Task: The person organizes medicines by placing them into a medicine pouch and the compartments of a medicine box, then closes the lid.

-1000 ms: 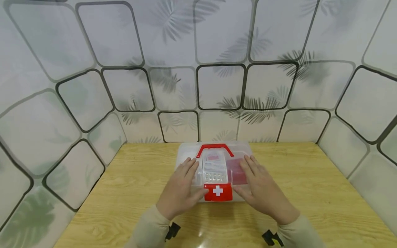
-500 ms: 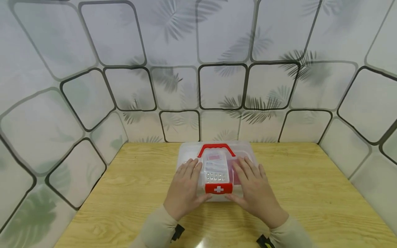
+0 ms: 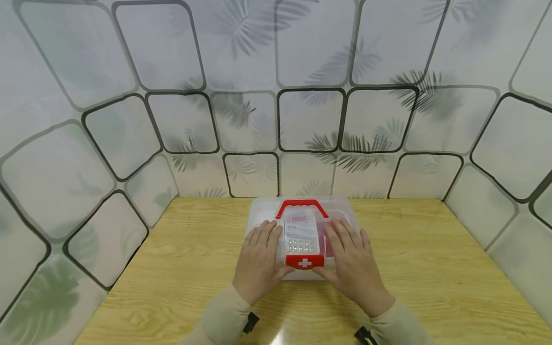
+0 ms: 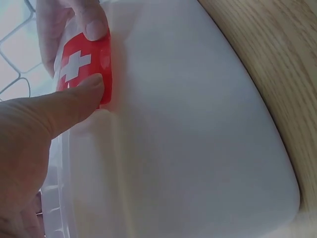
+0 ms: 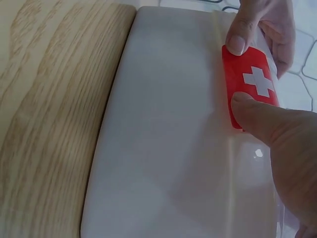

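A clear plastic first-aid box (image 3: 263, 206) with a red carrying handle (image 3: 302, 203) lies on the table, its lid down. At its front is a red latch (image 3: 304, 261) with a white cross. My left hand (image 3: 258, 261) rests on the left of the lid, fingers extended, its thumb on one end of the latch (image 4: 81, 62). On the other side my right hand (image 3: 355, 266) lies with fingers spread over the lid and its thumb against the latch's other end (image 5: 250, 82). Through the lid show a blister pack (image 3: 301, 246) and something pink (image 3: 328, 242), partly hidden by the right fingers.
The wooden table (image 3: 207, 230) extends to both sides and in front of the box. Behind it hangs a patterned curtain-like wall (image 3: 310, 120), close to the box's far edge, with more of it at left and right.
The red latch, tilted outward a second ago, now sits folded down against the box front. The right hand has moved left and both thumbs have come onto the latch's ends.
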Demonstrator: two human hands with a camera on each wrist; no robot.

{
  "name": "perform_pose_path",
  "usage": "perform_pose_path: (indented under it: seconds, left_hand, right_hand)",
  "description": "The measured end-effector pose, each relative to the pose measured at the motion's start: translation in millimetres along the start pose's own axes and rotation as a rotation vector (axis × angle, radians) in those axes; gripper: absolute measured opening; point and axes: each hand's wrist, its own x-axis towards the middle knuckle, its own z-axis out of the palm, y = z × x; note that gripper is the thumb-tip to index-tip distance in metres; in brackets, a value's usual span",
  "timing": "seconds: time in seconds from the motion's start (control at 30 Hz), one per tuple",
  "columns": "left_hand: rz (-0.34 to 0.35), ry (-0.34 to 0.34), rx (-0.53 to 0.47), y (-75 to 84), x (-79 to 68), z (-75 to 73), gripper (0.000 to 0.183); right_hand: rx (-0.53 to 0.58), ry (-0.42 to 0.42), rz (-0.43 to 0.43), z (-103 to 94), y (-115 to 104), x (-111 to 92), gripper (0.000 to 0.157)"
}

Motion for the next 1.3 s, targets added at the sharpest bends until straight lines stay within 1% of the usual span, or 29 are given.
perform_pose_path:
  seconds: [0.17, 0.3, 0.43, 0.57, 0.8, 0.97, 1.07, 1.17, 1.3]
  left_hand:
    - [-0.012, 0.002, -0.009, 1.6, -0.1, -0.6, 0.094]
    - [-0.009, 0.033, -0.015, 3.0, 0.0, 0.3, 0.092]
    - [-0.006, 0.045, -0.008, 3.9, 0.2, 1.0, 0.091]
    - [-0.006, 0.038, 0.003, 4.7, 1.6, 0.7, 0.09]
    - [-0.017, 0.0, 0.016, 5.8, 2.9, 0.5, 0.086]
    - [-0.016, 0.006, 0.002, 2.5, 4.5, 1.4, 0.087]
    - [-0.007, 0.024, -0.009, -1.4, 9.7, 4.3, 0.088]
    - [-0.003, 0.023, -0.011, -6.5, 18.3, 9.1, 0.089]
    - [-0.009, -0.013, 0.003, -14.1, 32.8, 18.5, 0.091]
  right_hand:
    - [0.002, 0.02, 0.0, 3.2, 1, -1, 0.105]
    - [0.0, 0.039, -0.007, 4.1, 1, -1, 0.104]
    - [-0.005, 0.032, -0.007, 3.0, 0, 0, 0.104]
    - [-0.006, 0.031, -0.003, 2.0, -1, 2, 0.105]
    - [-0.022, 0.025, 0.007, 2.3, -2, 2, 0.103]
    - [-0.013, 0.049, -0.005, 4.7, -1, 4, 0.103]
    - [-0.024, 0.058, -0.011, 7.3, 1, 7, 0.103]
    - [-0.051, 0.063, -0.013, 11.9, 6, 13, 0.103]
    - [-0.083, 0.073, -0.017, 23.3, 17, 22, 0.102]
